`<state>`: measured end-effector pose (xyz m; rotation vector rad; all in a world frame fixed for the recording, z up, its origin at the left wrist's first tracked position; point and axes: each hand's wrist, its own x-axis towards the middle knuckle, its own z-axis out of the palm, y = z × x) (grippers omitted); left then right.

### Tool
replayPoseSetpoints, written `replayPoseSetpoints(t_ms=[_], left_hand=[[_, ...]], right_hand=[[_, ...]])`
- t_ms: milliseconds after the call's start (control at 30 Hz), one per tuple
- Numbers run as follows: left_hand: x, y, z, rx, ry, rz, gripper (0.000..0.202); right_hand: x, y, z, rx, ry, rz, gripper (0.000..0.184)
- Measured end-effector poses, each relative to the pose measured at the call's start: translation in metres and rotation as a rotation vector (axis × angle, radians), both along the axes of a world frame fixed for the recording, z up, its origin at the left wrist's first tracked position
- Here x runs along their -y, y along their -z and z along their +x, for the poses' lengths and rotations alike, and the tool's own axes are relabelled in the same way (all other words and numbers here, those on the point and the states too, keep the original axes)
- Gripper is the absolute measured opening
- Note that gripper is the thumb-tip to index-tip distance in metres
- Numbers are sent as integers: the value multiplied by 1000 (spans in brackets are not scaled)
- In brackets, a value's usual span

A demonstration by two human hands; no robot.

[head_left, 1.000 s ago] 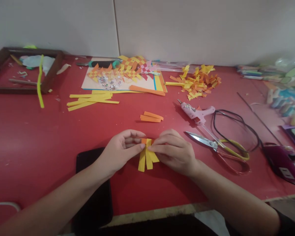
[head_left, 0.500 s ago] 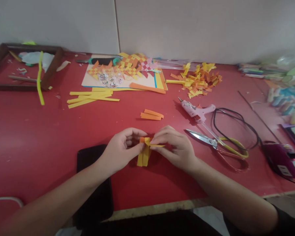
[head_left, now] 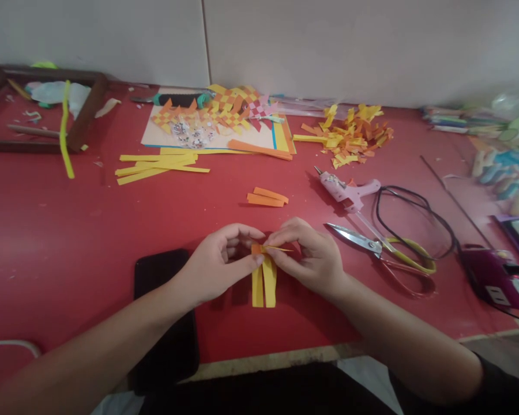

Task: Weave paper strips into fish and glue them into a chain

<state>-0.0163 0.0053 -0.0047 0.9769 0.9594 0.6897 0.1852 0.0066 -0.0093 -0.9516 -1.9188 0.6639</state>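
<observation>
Both hands meet over the red table around a small piece of yellow and orange paper strips [head_left: 270, 285]. My left hand [head_left: 225, 256] pinches its left side between thumb and fingers, near the orange bit. Two yellow ends hang down toward me below the thumb. My right hand [head_left: 309, 253] pinches a yellow strip at the top right, seen nearly edge-on as it sticks out past the fingertips. Just beyond the hands lie a few short orange strips [head_left: 266, 199]. Where the strips cross is partly hidden by my fingers.
Scissors [head_left: 358, 239] and a pink glue gun [head_left: 343, 190] with a black cord lie at right. Farther back are loose yellow strips [head_left: 155, 167], a pile of folded paper pieces [head_left: 354, 138] and a wooden frame [head_left: 86, 115]. A black phone [head_left: 166, 346] lies beneath my left forearm.
The yellow ends hang lower and farther right, now spread slightly apart. The strip in my right hand has turned edge-on. My left thumb has shifted a little right.
</observation>
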Motion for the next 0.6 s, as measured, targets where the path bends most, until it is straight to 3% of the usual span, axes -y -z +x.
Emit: replayPoseSetpoints(t_ms=[133, 367, 600], left_hand=[[0, 0, 0, -33, -23, -24, 28], [1, -1, -2, -59, -53, -5, 26], [2, 5, -3, -108, -45, 88, 23]], right_hand=[[-1, 0, 0, 29, -8, 44, 11], [-2, 4, 0, 143, -52, 270, 17], [-2, 4, 0, 153, -7, 281, 13]])
